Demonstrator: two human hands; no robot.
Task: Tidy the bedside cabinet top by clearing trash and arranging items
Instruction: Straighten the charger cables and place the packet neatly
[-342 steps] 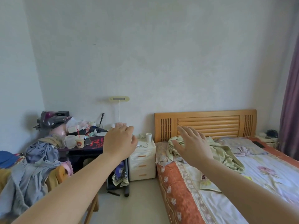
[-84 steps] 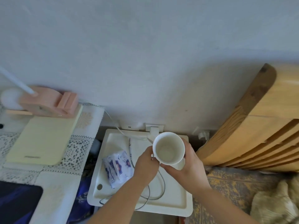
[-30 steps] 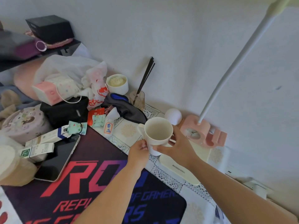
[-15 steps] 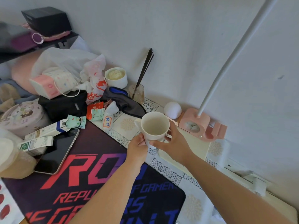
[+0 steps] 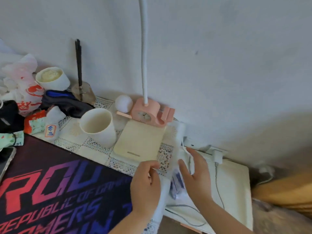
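Observation:
The white mug (image 5: pixel 98 127) stands upright on the desk's patterned cloth, left of the cream lamp base (image 5: pixel 139 141). No hand touches it. My left hand (image 5: pixel 146 186) hovers over the desk's right edge, fingers loosely curled, holding nothing that I can see. My right hand (image 5: pixel 196 174) is open above the white bedside cabinet top (image 5: pixel 234 184). Just left of that hand, on the cabinet, lies a blue-and-white packet (image 5: pixel 176 184), partly hidden. A white cable (image 5: pixel 217 184) trails across the cabinet top.
A pink clock lamp holder (image 5: pixel 148 114) with a white gooseneck stands at the wall. A dark mouse mat (image 5: pixel 55 193) covers the desk front. Bags, a bowl (image 5: pixel 52 78) and small packets crowd the desk's left. A wooden headboard (image 5: pixel 283 191) sits at the right.
Both hands have let go of the mug, which now stands on the desk. The hands moved right and down toward the cabinet, and the view swung right.

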